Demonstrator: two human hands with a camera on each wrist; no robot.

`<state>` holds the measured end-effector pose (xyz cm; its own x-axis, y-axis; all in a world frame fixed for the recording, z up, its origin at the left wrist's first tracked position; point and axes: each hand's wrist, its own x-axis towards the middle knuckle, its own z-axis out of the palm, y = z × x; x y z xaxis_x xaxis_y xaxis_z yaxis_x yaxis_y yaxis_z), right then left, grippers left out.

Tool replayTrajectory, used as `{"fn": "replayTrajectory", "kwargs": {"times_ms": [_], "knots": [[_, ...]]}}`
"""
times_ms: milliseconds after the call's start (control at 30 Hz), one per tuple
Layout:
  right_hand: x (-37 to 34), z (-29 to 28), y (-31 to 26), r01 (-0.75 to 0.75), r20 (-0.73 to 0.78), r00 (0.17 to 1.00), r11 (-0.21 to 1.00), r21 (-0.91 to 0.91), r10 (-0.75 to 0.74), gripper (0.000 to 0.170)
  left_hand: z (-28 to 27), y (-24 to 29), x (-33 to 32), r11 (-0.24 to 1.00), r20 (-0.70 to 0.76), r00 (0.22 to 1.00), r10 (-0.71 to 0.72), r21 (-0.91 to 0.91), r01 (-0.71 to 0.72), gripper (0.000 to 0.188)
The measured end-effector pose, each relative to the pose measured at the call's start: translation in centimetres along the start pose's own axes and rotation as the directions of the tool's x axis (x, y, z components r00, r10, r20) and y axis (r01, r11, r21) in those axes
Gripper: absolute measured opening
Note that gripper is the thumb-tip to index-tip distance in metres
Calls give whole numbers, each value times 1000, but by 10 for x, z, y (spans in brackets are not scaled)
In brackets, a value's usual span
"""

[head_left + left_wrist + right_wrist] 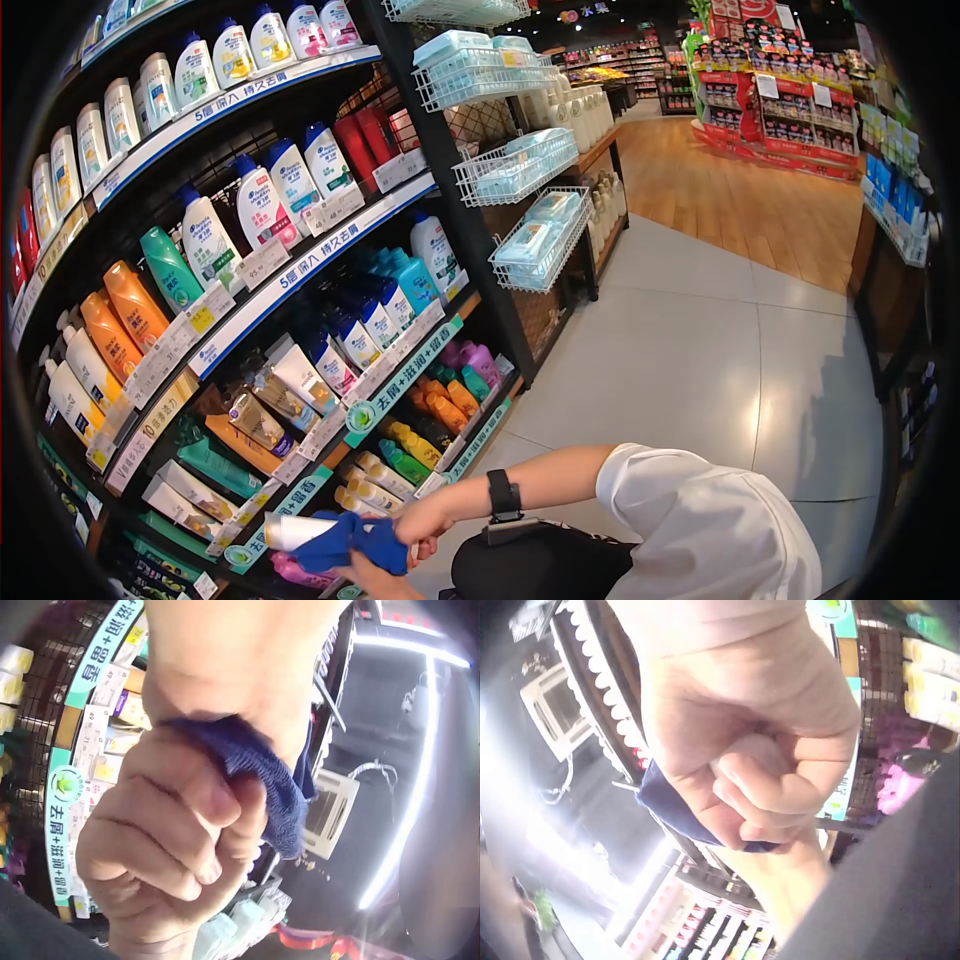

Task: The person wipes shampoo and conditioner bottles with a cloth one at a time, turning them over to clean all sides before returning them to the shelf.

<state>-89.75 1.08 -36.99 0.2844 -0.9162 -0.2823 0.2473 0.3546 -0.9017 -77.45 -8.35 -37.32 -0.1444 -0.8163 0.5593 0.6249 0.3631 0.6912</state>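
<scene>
At the bottom of the head view, a blue cloth (355,538) is bunched beside a white bottle (295,532), which overlaps the shelf edge. My right hand (425,522) grips the cloth's near side; just below it my left hand (376,578) holds the cloth's underside. Curled fingers (165,832) fill the left wrist view, with the cloth (266,780) pressed between them and a bare wrist. In the right wrist view my right hand (757,750) has its fingers curled, and the cloth (675,806) shows behind it. Whether a hand touches the bottle is hidden.
Tilted shelves of shampoo bottles (205,240) fill the left side. Wire baskets (540,240) with pale blue packs project from the shelf end. Grey floor tiles (660,350) stretch along the aisle towards a red display (775,120). Another shelf (895,220) stands at the right.
</scene>
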Motion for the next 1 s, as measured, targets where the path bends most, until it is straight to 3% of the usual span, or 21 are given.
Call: {"fn": "replayTrajectory", "kwargs": {"times_ms": [67, 100, 133, 167, 200, 233, 267, 300, 333, 367, 400, 433, 467, 533, 600, 633, 733, 800, 867, 933, 1000], "knots": [[-8, 2, -4, 92, -30, 995, 987, -130, -97, 18, 9, -6, -13, 987, 53, 991, -126, -90, 130, 55], [-6, -11, 5, 266, 49, 964, 922, -282, -263, 21, 10, -8, -20, 973, 72, 980, -187, -125, 195, 57], [-3, -29, 11, 256, 50, 956, 744, -617, -288, 28, 7, -9, -25, 955, 77, 966, -247, -148, 256, 59], [2, -45, 12, 250, 117, 926, 352, -902, -358, 36, 2, -8, -25, 986, 111, 979, -168, 27, 166, 56], [-21, -27, -14, -47, -109, 954, 219, -975, -280, 49, 0, -3, -23, 973, 145, 984, -108, 217, 75, 54], [-27, -46, -15, 174, 86, 875, 143, -974, -476, 71, 3, 3, -23, 954, 137, 977, -162, 276, 119, 50], [-43, -32, -39, 230, 41, 877, 343, -911, -479, 87, 1, 8, -19, 911, 235, 949, -210, 399, 103, 50], [-58, -13, -61, 313, 78, 840, 361, -879, -537, 87, 2, 11, -22, 898, 213, 954, -210, 428, 102, 50], [-58, -3, -72, 319, 64, 845, 403, -858, -531, 78, 4, 12, -20, 941, 330, 921, -208, 325, 96, 48], [-55, 9, -75, 255, -37, 826, 432, -865, -563, 62, -2, 9, -23, 873, 354, 838, -415, 414, 257, 56], [-45, 12, -69, 210, -58, 760, 330, -920, -647, 50, -10, -5, -26, 862, 420, 812, -405, 471, 187, 53], [-40, 13, -64, 88, -26, 699, 122, -989, -715, 45, -10, -6, -31, 858, 430, 803, -413, 479, 184, 49], [-33, 6, -58, 80, -14, 685, 94, -992, -728, 44, -14, -15, -36, 858, 454, 772, -445, 462, 223, 46], [-23, -7, -45, 164, -78, 713, 274, -948, -697, 42, -22, -33, -49, 877, 454, 799, -394, 445, 180, 37], [-15, -21, -36, 165, -132, 726, 358, -919, -674, 44, -27, -41, -59, 900, 402, 836, -373, 377, 220, 38], [-11, -27, -30, 151, -195, 734, 437, -887, -650, 45, -36, -47, -62, 874, 415, 808, -419, 425, 235, 37], [0, -48, -17, 78, -337, 696, 534, -842, -634, 44, -61, -62, -77, 754, 254, 783, -569, 541, 372, 37], [18, -64, -6, 62, -381, 671, 560, -826, -636, 47, -84, -75, -91, 730, 177, 817, -549, 577, 366, 30], [37, -69, -5, 155, -423, 563, 593, -790, -711, 49, -120, -94, -111, 663, -167, 737, -655, 340, 667, 22], [70, -82, 4, 196, -388, 545, 563, -803, -743, 50, -142, -82, -118, 654, -221, 634, -741, -22, 757, 38], [104, -94, 8, -6, -301, 603, 373, -928, -739, 49, -169, -69, -126, 693, -203, 666, -718, -125, 710, 52]]}}
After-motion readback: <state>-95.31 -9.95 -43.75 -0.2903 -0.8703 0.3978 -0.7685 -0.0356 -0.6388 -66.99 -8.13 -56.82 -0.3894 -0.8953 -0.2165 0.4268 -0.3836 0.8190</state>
